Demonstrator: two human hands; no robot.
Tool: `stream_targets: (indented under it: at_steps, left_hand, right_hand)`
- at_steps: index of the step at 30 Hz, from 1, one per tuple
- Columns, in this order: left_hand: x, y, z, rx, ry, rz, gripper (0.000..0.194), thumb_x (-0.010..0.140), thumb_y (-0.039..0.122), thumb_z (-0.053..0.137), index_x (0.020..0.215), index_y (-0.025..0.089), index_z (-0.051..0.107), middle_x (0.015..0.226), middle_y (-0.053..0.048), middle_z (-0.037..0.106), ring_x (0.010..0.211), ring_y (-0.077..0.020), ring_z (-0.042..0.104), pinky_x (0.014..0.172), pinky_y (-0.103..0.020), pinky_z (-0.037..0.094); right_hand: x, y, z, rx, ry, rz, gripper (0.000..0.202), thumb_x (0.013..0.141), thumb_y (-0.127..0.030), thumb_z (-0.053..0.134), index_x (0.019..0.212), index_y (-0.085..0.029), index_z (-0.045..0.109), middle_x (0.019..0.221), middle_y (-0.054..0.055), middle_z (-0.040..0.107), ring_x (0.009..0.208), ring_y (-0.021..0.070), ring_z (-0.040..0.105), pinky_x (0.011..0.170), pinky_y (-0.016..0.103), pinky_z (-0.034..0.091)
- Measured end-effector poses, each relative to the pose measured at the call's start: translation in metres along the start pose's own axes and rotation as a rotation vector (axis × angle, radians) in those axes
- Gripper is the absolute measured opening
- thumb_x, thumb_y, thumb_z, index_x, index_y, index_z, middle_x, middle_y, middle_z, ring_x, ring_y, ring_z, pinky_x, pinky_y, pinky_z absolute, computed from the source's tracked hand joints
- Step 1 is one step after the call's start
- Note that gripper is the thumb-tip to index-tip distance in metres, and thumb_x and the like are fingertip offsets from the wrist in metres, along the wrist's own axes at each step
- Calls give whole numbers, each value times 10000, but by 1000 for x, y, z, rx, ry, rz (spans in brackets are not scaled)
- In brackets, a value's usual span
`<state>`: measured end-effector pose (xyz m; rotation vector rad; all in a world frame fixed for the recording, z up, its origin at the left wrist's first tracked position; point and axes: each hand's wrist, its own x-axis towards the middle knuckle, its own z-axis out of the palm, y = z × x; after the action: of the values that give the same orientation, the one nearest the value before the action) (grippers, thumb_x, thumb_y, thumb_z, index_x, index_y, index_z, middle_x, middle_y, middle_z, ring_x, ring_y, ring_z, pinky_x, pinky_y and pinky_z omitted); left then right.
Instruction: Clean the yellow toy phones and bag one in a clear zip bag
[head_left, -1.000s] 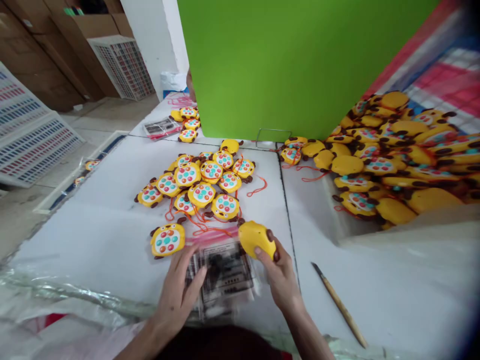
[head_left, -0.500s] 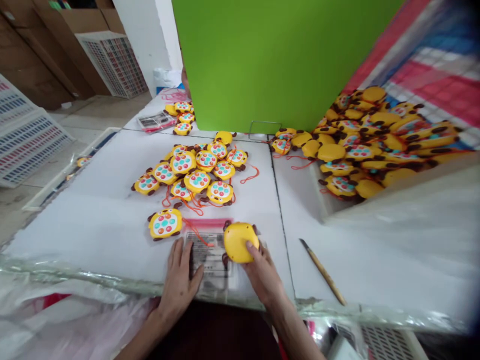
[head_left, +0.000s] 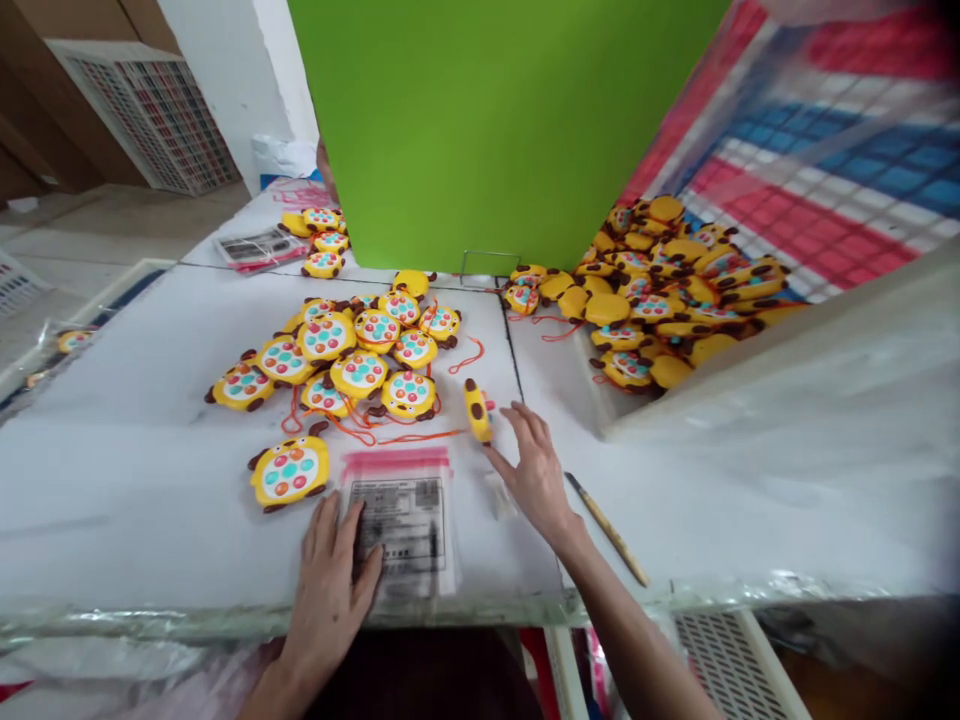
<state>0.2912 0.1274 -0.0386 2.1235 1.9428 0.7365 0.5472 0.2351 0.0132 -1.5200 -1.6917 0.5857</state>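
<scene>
Clear bag pinned flat, yellow toy on edge beside the open right hand

The clear printed bag [head_left: 403, 520] is pressed flat on the white desk [head_left: 135, 480] by the left hand [head_left: 328, 590], fingers spread, nothing gripped. The right hand [head_left: 534, 470] is held open, its fingertips just beside a yellow toy [head_left: 478, 410] seen on edge near the toy pile [head_left: 352, 350]. A wooden stick [head_left: 606, 528] lies right of that hand.
</scene>
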Motion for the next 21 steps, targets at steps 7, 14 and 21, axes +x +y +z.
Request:
stream_targets:
  at_steps: [7, 14, 21]
  left_hand:
    - [15, 15, 1, 134, -82, 44, 487, 883, 371, 450, 1318, 163, 382, 1436, -217, 297, 1354, -367, 213, 961, -576, 361]
    - [9, -9, 6, 156, -97, 169, 488, 858, 371, 476, 1277, 122, 450, 1421, -240, 328, 1334, -382, 262, 969, -560, 356]
    - [14, 5, -9, 142, -107, 176, 402, 877, 327, 458, 1227, 135, 506, 1392, -203, 400, 1312, -360, 310, 960, -559, 383]
  right_hand:
    - [-79, 21, -3, -379, -202, -40, 257, 895, -162, 413, 1060, -230, 598, 1014, 66, 633, 920, 200, 615, 769, 298, 514]
    - [-94, 70, -64, -558, 15, 40, 286, 910, -278, 400, 1079, -176, 607, 1065, 138, 616, 1005, 286, 570, 841, 453, 490]
    - [-33, 5, -33, -489, -62, -68, 320, 897, -391, 479, 1134, -202, 580, 1142, 122, 597, 1039, 277, 549, 886, 426, 457]
